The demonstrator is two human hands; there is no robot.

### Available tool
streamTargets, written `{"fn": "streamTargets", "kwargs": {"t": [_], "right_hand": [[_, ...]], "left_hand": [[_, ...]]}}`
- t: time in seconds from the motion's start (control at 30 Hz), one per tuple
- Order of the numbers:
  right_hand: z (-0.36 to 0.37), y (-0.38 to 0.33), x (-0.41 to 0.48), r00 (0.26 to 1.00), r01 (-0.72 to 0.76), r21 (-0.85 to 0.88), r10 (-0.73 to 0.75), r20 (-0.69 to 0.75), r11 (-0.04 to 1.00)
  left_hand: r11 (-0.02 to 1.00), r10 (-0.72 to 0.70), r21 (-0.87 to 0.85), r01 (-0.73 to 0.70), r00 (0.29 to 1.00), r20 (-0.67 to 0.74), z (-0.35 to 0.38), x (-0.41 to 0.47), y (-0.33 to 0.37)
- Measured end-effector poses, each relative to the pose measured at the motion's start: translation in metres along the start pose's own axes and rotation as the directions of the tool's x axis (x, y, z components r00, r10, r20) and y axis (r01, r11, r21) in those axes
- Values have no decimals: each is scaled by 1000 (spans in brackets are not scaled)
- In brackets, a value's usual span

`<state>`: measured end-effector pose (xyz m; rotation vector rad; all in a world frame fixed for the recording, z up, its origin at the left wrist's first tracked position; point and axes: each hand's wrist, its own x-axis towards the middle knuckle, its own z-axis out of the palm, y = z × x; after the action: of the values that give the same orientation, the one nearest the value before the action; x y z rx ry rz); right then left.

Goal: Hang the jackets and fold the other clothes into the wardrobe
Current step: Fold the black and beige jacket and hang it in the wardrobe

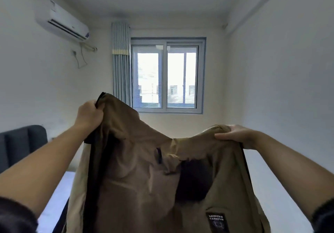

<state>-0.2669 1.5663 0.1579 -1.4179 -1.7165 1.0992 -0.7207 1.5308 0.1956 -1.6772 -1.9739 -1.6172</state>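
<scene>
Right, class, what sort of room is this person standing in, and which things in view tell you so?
Most likely a home bedroom: a dark padded headboard with a pale mattress at the left, a curtained window ahead, and a wall air conditioner. The brown jacket held up fits that.

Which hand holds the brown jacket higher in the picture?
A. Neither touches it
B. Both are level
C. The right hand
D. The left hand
D: the left hand grips the brown jacket clearly above where the right hand holds it.
</scene>
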Motion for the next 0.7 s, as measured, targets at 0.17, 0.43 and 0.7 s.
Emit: {"fn": "streamTargets", "kwargs": {"t": [0.17, 0.43, 0.7], "right_hand": [[15, -10, 3, 956, 96, -206, -148, -252, 974], [-1, -79, 15, 661, 143, -501, -459, -593, 854], [14, -27, 3, 752, -122, -442, -208, -626, 889]], "left_hand": [[995, -20, 98, 7, 990, 137, 6, -5, -6], [974, -36, 226, 28, 999, 32, -6, 13, 22], [868, -232, 486, 103, 949, 213, 26, -26, 1]]}}
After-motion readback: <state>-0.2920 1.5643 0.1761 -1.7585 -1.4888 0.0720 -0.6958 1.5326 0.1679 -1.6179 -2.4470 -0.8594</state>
